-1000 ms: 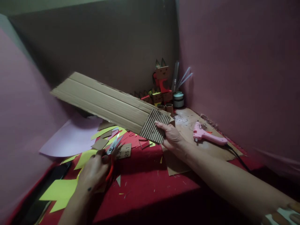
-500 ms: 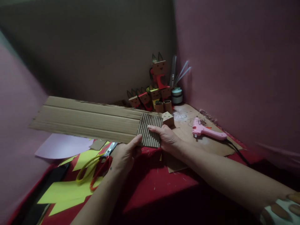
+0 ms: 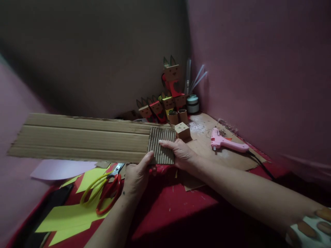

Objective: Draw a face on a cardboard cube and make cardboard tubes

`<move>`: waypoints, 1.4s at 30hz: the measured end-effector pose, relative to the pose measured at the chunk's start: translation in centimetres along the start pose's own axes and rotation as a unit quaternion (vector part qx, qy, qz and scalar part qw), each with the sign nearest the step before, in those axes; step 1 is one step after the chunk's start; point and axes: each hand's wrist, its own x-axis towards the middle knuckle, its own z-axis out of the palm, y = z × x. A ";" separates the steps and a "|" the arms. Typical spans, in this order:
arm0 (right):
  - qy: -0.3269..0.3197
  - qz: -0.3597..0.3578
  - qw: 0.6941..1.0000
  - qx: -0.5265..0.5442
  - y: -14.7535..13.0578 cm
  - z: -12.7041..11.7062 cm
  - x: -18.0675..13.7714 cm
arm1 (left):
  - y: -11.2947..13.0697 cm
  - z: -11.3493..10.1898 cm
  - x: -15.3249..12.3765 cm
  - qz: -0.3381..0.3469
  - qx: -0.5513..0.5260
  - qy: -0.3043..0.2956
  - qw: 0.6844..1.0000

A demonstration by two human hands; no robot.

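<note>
A long strip of cardboard reaches left from my hands, held above the table. Over its right end lies a small ribbed piece of corrugated cardboard. My left hand grips the lower edge, its thumb on the corner of the ribbed piece and its fingers mostly hidden behind. From the right, my right hand pinches both pieces, with one digit lying across the ribs. Just left of my left hand are scissors with one yellow and one red handle, lying on yellow paper.
A pink glue gun with a black cord lies on a cardboard sheet at right. Several cardboard animal figures, a small box and a jar stand in the corner. Lilac paper lies at left.
The long strip has swung to a more level angle, its left end further left and lower. Both hands keep their hold on the cardboard. The whole view has shifted slightly.
</note>
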 end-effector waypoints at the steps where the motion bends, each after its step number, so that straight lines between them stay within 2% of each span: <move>1: 0.002 0.002 1.000 0.002 0.0 0.0 0.0 | -0.1 0.0 0.0 0.000 0.000 -0.002 1.000; 5: 0.005 0.009 1.000 0.004 -0.1 0.1 -0.1 | -0.3 0.0 0.1 -0.011 -0.010 -0.014 1.000; 11: 0.026 0.038 0.999 -0.002 -0.3 0.0 0.0 | 0.1 0.5 -0.1 -0.038 -0.064 0.006 0.997; 18: 0.028 0.037 0.999 -0.002 -0.5 0.1 -0.1 | -0.2 0.6 -0.2 -0.049 -0.098 0.003 0.994; 29: 0.039 0.057 0.997 0.019 -0.7 0.0 -0.1 | -0.7 0.3 0.1 -0.097 -0.096 0.003 0.991; 37: 0.051 0.030 0.998 0.018 -0.4 0.0 0.1 | -0.5 0.4 -0.1 -0.096 -0.092 -0.013 0.991; 42: 0.044 0.048 0.998 0.010 -0.4 -0.2 0.0 | -1.1 0.0 0.1 -0.088 -0.072 -0.015 0.993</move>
